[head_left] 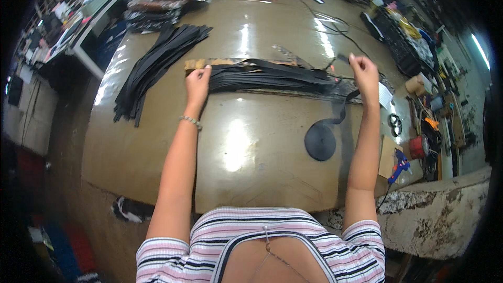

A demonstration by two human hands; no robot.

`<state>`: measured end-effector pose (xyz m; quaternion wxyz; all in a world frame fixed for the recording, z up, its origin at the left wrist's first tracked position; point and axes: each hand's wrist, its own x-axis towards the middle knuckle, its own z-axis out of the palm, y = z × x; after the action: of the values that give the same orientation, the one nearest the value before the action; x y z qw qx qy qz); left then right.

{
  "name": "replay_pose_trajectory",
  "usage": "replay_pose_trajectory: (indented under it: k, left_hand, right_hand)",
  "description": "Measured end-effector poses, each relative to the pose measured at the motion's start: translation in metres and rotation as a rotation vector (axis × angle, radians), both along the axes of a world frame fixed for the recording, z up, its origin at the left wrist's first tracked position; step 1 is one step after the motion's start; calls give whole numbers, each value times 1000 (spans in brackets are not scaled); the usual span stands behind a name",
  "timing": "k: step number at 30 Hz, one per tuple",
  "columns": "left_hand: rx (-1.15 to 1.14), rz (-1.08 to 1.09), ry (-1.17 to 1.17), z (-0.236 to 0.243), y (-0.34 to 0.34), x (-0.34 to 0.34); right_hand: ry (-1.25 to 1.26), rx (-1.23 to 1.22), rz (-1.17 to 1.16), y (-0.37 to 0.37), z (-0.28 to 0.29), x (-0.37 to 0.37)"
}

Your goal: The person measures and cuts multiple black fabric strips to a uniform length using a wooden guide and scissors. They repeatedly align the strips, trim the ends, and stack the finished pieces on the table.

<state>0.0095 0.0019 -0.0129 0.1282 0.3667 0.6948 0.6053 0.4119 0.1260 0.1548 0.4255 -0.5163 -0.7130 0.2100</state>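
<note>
Two bare hands work over a glossy brown worktop (157,141) strewn with black strapping. Toward the worktop's left edge, a loose fan of cut black strips (157,60) lies untouched, its far ends running into a dim clutter of bagged goods that is hard to make out. Near the worktop's middle, the left hand (198,85) presses down on the left end of a stacked bundle of black strips (267,77), fingers curled over the ends; a cardboard sheet (195,64) shows beneath, mostly hidden by the bundle. Further right, the right hand (364,72) is raised above the bundle's other end, fingers pinched shut on a black strap (347,107) that trails down to a flat roll of webbing (320,141) lying nearer the front edge. At the right edge, a blue glue gun (401,166), a red spool (418,147) and small tools blur together.
</note>
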Motion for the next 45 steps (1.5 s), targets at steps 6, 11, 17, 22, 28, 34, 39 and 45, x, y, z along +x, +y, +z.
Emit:
replay_pose_trajectory:
  k: [6,11,17,22,28,34,39,45]
  left_hand:
    - [-38,-20,32,8,-13,7]
    - [-11,-50,-59,16,-17,10]
    - [-60,43,-102,24,-8,14]
    - [-80,91,50,24,-7,18]
    - [-14,104,151,22,-5,16]
    - [2,74,1,21,-2,18]
    - [3,61,15,22,-2,17]
    - [-43,63,-89,21,-1,17]
  right_hand:
    - [16,-55,695,-53,-18,-220]
    - [-238,-214,407,-44,-85,-298]
    - [-208,-226,407,-39,-98,-299]
    - [-186,-197,653,-48,-74,-265]
    - [-119,-329,833,-126,-35,-88]
    - [28,-520,409,-114,11,44]
    - [56,-262,359,-14,1,52]
    - [108,-438,247,58,-72,41]
